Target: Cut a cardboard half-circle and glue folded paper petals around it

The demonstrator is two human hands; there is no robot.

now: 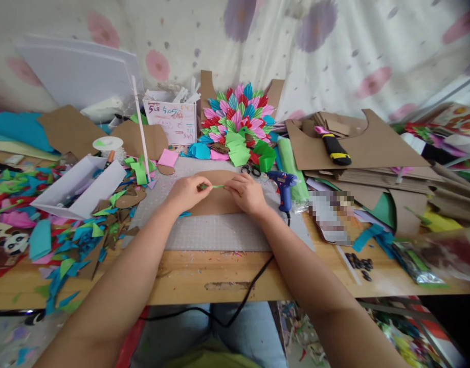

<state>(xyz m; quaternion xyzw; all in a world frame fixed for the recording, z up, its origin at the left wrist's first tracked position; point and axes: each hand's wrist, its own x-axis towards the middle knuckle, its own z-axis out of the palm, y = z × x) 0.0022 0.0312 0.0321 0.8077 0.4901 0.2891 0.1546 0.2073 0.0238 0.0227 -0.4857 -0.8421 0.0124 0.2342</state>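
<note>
Between my two hands runs a thin green paper strip (218,186), pinched at both ends over a piece of brown cardboard (211,205) with a curved top edge. My left hand (189,192) is closed on the strip's left end. The right end is under the fingers of my right hand (245,192), which are bent and close together. Beneath the cardboard lies a grey cutting mat (215,232). A blue glue gun (284,188) stands right of my right hand, and black-handled scissors (251,169) lie just behind it.
Colourful pleated paper petals (238,110) form a fan at the back. Paper scraps (79,237) and a white open box (79,189) crowd the left. Stacked cardboard (357,145) with a yellow-black utility knife (336,149) is at right. A black cord (244,301) hangs over the table edge.
</note>
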